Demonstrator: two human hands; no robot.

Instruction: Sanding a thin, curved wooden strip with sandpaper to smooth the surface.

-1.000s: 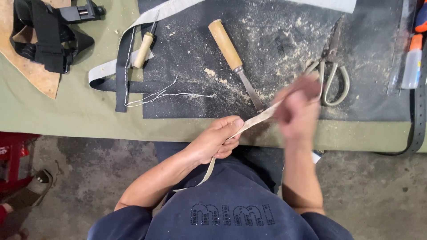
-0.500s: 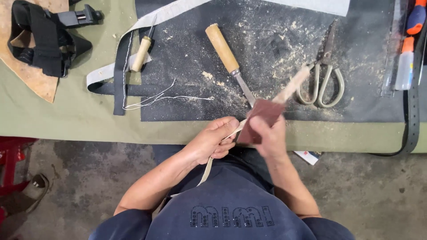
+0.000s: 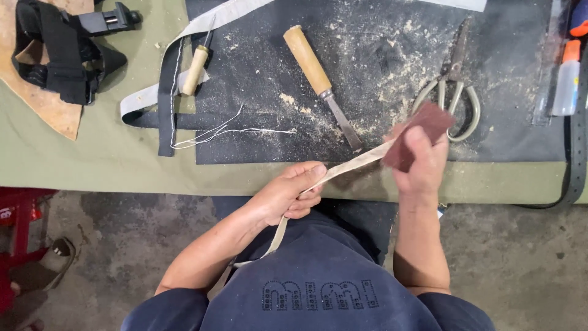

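dusty black mat (image 3: 380, 73) on green cloth (image 3: 98, 165); fingers (image 3: 306, 178) pinch strap (image 3: 355, 164), others grip sandpaper (image 3: 419, 132).

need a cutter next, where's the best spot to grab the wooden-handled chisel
Grip the chisel by its rounded wooden handle, coming from above on the far side. It lies flat on the dark mat, blade pointing toward the person; the handle is clear of both hands.

Workshop, chisel (image 3: 320, 81), scissors (image 3: 454, 92), sawdust-strewn bench mat (image 3: 392, 37), concrete floor (image 3: 520, 257)
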